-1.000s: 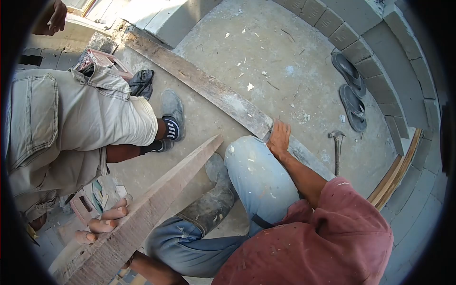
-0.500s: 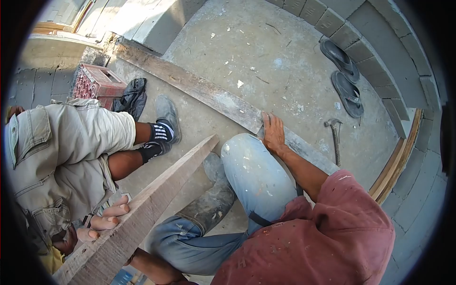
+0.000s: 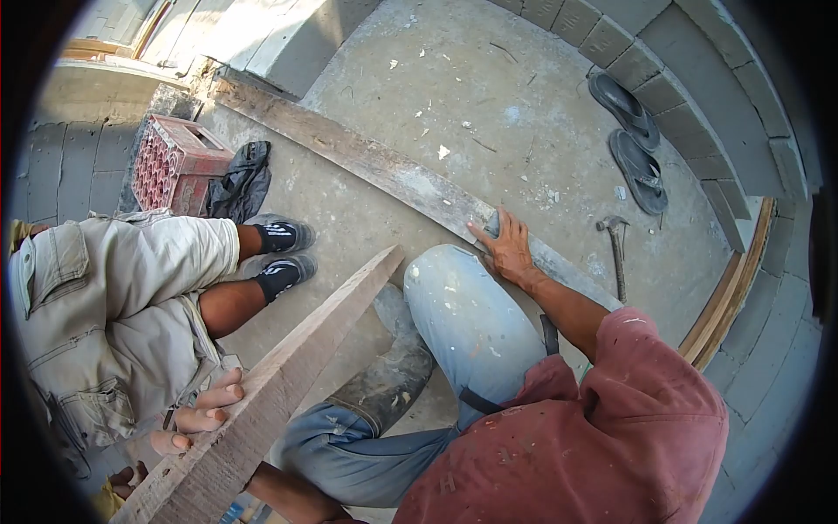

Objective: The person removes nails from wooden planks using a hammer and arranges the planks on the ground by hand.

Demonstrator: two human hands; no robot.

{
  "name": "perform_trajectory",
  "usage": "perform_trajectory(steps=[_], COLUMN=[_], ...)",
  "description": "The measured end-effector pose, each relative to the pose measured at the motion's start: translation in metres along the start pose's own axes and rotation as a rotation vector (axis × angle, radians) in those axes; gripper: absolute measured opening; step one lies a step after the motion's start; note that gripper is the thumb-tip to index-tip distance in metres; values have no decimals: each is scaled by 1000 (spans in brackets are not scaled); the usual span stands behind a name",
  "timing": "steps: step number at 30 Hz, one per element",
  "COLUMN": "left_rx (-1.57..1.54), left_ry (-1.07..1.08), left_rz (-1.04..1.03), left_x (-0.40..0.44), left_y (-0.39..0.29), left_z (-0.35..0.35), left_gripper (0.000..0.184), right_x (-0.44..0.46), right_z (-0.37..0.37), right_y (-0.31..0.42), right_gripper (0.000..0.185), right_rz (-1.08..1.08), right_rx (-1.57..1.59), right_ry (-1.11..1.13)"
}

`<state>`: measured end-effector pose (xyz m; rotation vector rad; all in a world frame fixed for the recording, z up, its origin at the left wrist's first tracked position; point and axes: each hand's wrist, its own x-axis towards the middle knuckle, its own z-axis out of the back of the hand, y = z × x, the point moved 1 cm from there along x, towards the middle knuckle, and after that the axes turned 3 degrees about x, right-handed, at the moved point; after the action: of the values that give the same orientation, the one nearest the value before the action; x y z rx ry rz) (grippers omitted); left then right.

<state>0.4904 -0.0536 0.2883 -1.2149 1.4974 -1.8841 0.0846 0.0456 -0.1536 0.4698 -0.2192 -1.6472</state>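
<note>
A long, thick wooden beam (image 3: pixel 301 327) slants up from the lower left across the foreground. Around its lower part wrap the fingers of my left hand (image 3: pixel 199 417); the thumb is hidden behind the wood. My right hand (image 3: pixel 509 247) rests on a worn plank (image 3: pixel 349 157) on the floor, thumb spread away from the fingers. Between thumb and index finger a small dark-grey area shows, and I cannot tell whether it is a loose piece or the plank's surface. The beam's upper end stands close to my bent knee (image 3: pixel 467 306).
Another person in pale shorts (image 3: pixel 131 279) stands at left, a hand (image 3: pixel 129 479) near the beam's low end. Behind are a red crate (image 3: pixel 179 162) and black cloth (image 3: pixel 243 185). A hammer (image 3: pixel 616 258) and grey flip-flops (image 3: pixel 635 144) lie right, by a block wall (image 3: pixel 698 131).
My right hand has shifted slightly to the right along the plank, its thumb now spread out. The other person's feet have moved to the left, closer together. The beam has barely moved.
</note>
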Motion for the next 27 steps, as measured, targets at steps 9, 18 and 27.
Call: perform_trajectory(steps=[9, 18, 27], left_rx=[6, 68, 179], left_ry=[-66, -65, 35], left_rz=[-8, 103, -5], left_x=[-1, -7, 18], left_y=[2, -1, 4], left_z=[4, 17, -1], left_gripper=[31, 50, 24], right_x=[0, 8, 34], right_z=[3, -1, -17], right_y=[-2, -1, 3], right_gripper=[90, 109, 123], right_rz=[14, -38, -204], right_rx=[70, 66, -13], right_ry=[0, -53, -66])
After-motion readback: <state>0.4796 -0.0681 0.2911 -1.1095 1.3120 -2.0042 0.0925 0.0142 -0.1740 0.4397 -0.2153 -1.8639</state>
